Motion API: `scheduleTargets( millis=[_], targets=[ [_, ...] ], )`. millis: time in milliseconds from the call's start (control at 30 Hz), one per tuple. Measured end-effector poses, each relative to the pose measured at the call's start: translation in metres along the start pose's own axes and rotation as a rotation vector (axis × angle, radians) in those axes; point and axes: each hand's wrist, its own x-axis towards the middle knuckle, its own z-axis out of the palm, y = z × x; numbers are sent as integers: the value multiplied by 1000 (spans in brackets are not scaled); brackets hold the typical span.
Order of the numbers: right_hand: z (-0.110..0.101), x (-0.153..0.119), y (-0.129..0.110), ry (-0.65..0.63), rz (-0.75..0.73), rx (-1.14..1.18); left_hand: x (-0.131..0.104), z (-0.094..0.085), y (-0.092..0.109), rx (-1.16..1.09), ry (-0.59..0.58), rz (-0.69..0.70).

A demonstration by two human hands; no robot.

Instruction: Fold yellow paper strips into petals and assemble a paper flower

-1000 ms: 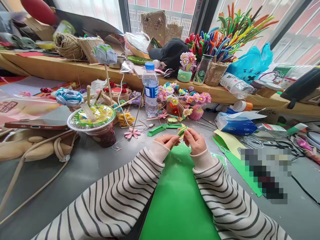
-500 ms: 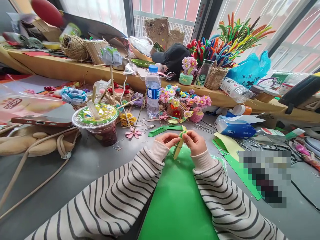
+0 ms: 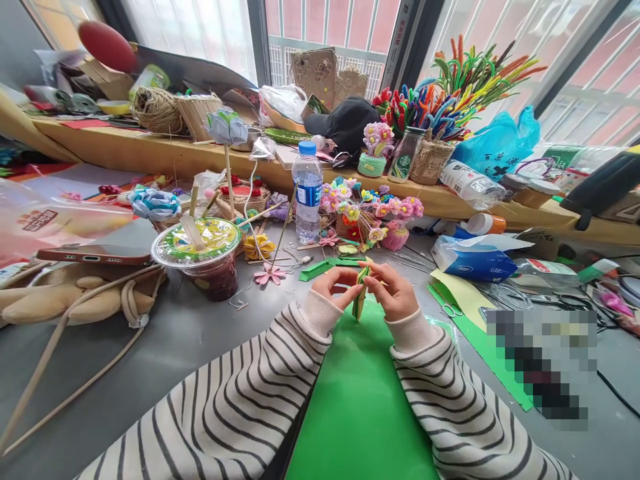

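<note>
Between both hands is a small folded strip of green and yellow paper (image 3: 359,305), held upright above a glossy green board (image 3: 365,393). My left hand (image 3: 337,285) pinches it from the left with thumb and fingers. From the right, my right hand (image 3: 393,290) grips its upper part between thumb and forefinger. The folded layers show as thin green and yellow stripes. Just beyond my left hand lie folded green paper strips (image 3: 317,269). Part of the folded paper is hidden by my fingers.
Left stand a lidded plastic drink cup (image 3: 220,277) and a water bottle (image 3: 307,193). A pink paper flower (image 3: 269,275) lies nearer. Right are small scissors (image 3: 453,309), green and yellow paper (image 3: 493,363) and a blue tissue pack (image 3: 473,261). A cluttered ledge (image 3: 250,167) runs behind.
The folded paper has turned from a slant to nearly upright, its layers now showing more edge-on. Both hands have shifted their fingers on it. The whole view has moved slightly.
</note>
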Motion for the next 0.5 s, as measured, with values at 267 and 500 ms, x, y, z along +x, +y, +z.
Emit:
scheduleTargets(
  millis=[267,500],
  targets=[
    [-5,1,-18,-86,-163,-125,0,-5,13,321,102,345],
    [-1,-1,-32,20,-317,-349,-3,-4,11,409,221,504]
  ],
)
